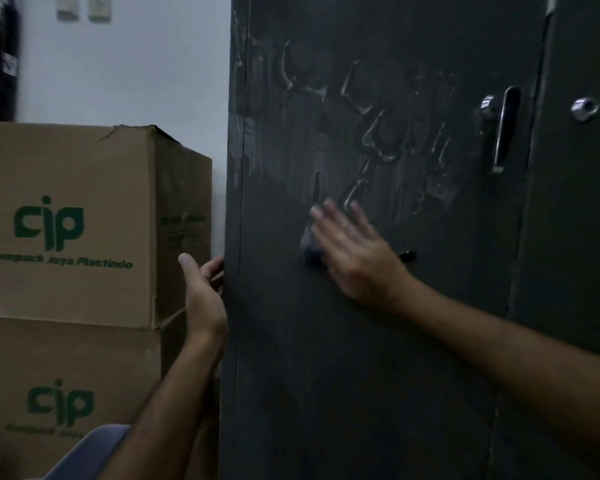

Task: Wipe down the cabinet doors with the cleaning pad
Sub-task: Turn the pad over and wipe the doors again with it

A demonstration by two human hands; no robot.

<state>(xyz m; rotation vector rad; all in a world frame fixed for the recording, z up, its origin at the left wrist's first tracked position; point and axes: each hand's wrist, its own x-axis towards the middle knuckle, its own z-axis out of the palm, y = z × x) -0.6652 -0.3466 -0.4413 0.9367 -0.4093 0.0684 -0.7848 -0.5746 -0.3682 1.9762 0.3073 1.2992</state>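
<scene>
A small dark cleaning pad (311, 252) is pressed flat against the dark grey metal cabinet door (378, 341) by the right hand (355, 256), whose fingers (321, 216) are spread and laid over the pad rather than clenched around it; only the pad's left edge is seen beneath the palm. The left hand (201, 292) is set at the door's left edge, its fingers curled around that edge, apparently to steady the cabinet. Pale wet smears (371, 133) are left across the upper door, while the lower part looks matt and is judged not yet wiped. Since the pad is held only by palm pressure, it could slip out and drop if the pressure is eased mid-stroke. The chrome lever handle (504, 129) could be struck on a wide sweep, and stacked brown cardboard boxes (84, 220) just beside the cabinet could be dampened by drips.
</scene>
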